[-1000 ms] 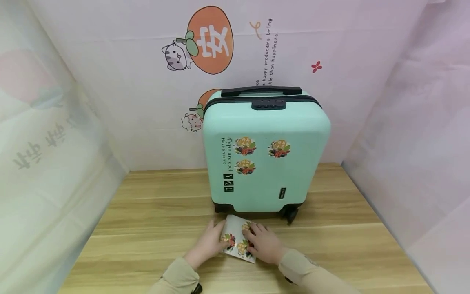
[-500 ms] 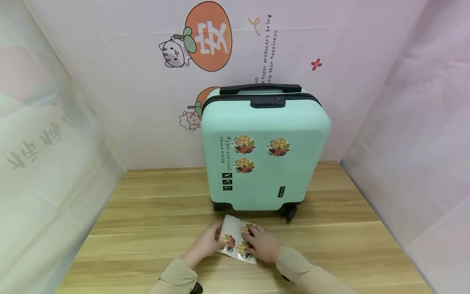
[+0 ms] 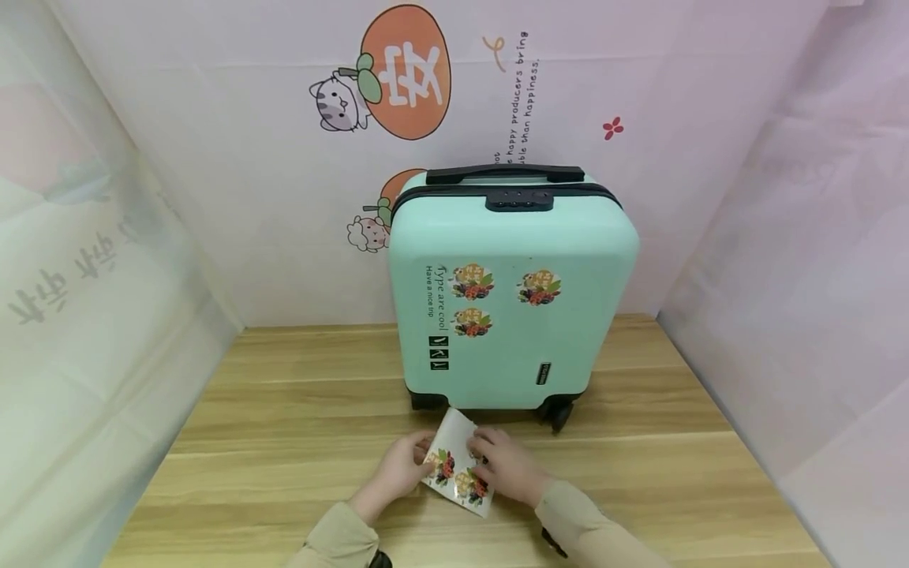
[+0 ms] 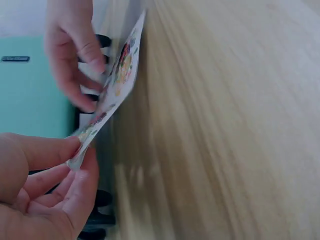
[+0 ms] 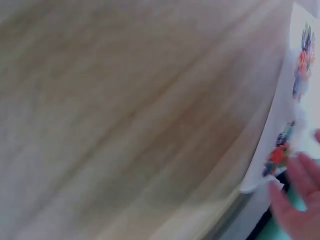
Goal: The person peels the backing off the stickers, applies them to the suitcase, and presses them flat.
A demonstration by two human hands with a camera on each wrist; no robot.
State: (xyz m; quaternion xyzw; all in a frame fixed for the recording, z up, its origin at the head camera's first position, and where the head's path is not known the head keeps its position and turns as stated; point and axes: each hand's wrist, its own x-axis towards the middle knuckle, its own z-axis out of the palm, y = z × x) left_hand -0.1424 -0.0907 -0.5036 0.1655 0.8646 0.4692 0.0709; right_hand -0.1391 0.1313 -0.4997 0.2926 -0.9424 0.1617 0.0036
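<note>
My left hand point(image 3: 399, 467) pinches the edge of a white sticker sheet point(image 3: 454, 434) between thumb and fingers. Colourful round fruit stickers point(image 3: 472, 484) are printed on the sheet. In the left wrist view the sheet point(image 4: 117, 92) stands tilted on edge, raised at the hand's end. My right hand point(image 3: 513, 469) is at the sheet's right side, its fingers loosely bent, overlapping a sticker there. In the left wrist view that right hand point(image 4: 70, 47) lies beside the sheet without a pinch on it. Behind them a mint green suitcase point(image 3: 511, 371) stands upright, with fruit stickers point(image 3: 540, 288) on its front.
The suitcase has a black handle point(image 3: 506, 173), a combination lock point(image 3: 519, 202) and black wheels point(image 3: 557, 414). It stands on a wood-grain table point(image 3: 305, 394). A printed cloth point(image 3: 270, 158) with cartoon pictures hangs behind, and pale cloth flanks both sides.
The sheet has tilted up and turned slightly, its lower corner moving toward me. My left hand has kept its edge, while my right fingers have shifted a little over the sheet.
</note>
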